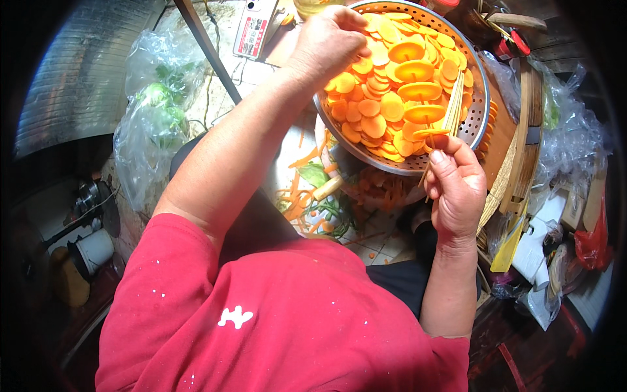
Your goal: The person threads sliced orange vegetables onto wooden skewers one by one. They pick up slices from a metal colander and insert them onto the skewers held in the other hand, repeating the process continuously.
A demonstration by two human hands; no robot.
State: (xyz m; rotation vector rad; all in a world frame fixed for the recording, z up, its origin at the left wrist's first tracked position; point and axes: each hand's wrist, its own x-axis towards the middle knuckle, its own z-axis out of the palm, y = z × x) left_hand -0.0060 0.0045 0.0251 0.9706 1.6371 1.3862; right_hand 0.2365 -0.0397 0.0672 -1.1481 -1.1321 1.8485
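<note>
A metal colander [482, 105] with a perforated wall is heaped with thin round carrot slices [374, 126]. Above its near right edge, my right hand [455, 183] pinches a thin skewer that carries several spaced carrot slices [419, 91]. A bundle of bare thin sticks [455, 105] extends from the same hand over the slices. At the colander's upper left, my left hand [333, 44] has its fingers bent over the slices; whether they hold one is hidden.
Carrot peelings [296, 196] and green scraps lie on the tiled floor below the colander. A clear plastic bag [152, 112] with leafy greens is at left. A phone [254, 29] stands at the top. More plastic bags [563, 142] and a wooden frame [531, 127] are at right.
</note>
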